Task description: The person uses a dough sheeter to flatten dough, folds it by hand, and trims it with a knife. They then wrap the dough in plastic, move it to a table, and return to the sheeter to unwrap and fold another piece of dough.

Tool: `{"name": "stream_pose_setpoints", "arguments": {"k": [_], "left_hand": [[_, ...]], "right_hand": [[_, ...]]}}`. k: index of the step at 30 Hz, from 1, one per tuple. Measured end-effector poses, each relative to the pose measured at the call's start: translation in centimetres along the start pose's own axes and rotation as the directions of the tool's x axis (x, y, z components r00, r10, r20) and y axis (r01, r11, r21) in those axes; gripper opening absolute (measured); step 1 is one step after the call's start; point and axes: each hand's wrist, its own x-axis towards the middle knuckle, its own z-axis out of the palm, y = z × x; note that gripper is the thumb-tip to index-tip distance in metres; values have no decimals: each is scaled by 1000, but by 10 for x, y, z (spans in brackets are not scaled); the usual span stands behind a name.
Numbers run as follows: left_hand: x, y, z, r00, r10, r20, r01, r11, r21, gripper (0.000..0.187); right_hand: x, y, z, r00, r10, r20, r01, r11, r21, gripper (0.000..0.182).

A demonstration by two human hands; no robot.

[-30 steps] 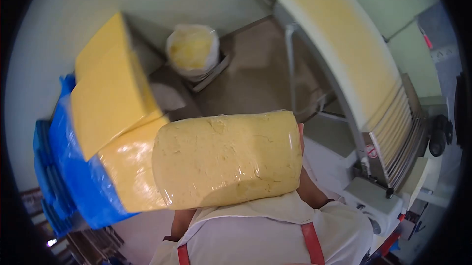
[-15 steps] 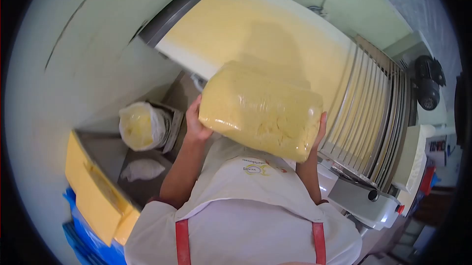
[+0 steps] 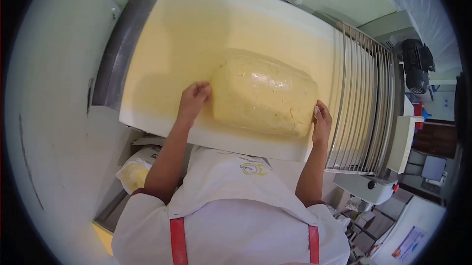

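Observation:
A large block of yellow dough (image 3: 265, 95), wrapped in shiny clear plastic, lies on the white belt (image 3: 162, 53), which is dusted with yellow. At its left end, my left hand (image 3: 195, 99) has its fingers bent together on the edge of the wrap. My right hand (image 3: 322, 117) pinches the wrap at the lower right corner of the block. The underside of the block is hidden.
A wire guard (image 3: 356, 103) crosses the belt on the right, with a black motor (image 3: 417, 66) beyond it. A metal tray end (image 3: 120, 51) is at the left. Below the belt sits a white bag (image 3: 135, 169) with yellow contents.
The wrapped dough has gone from being held up in front of my apron to lying on the belt. Both hands have shifted from supporting its sides to its end edges.

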Motion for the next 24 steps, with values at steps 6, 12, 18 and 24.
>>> {"name": "stream_pose_setpoints", "arguments": {"k": [6, 12, 18, 24], "left_hand": [[62, 57, 25, 974, 141, 177, -189, 938, 292, 18], [76, 56, 19, 942, 267, 203, -335, 793, 509, 10], [133, 42, 29, 940, 331, 78, -322, 793, 518, 13], [116, 65, 58, 987, -126, 98, 130, 991, -30, 18]], "right_hand": [[39, -37, 5, 996, -66, -54, 57, 985, -162, 38], [68, -38, 8, 987, -140, 78, 151, 975, -165, 33], [90, -33, 12, 996, -17, 85, 28, 993, -119, 26], [125, -43, -6, 904, 225, 363, -108, 943, -314, 23]]}}
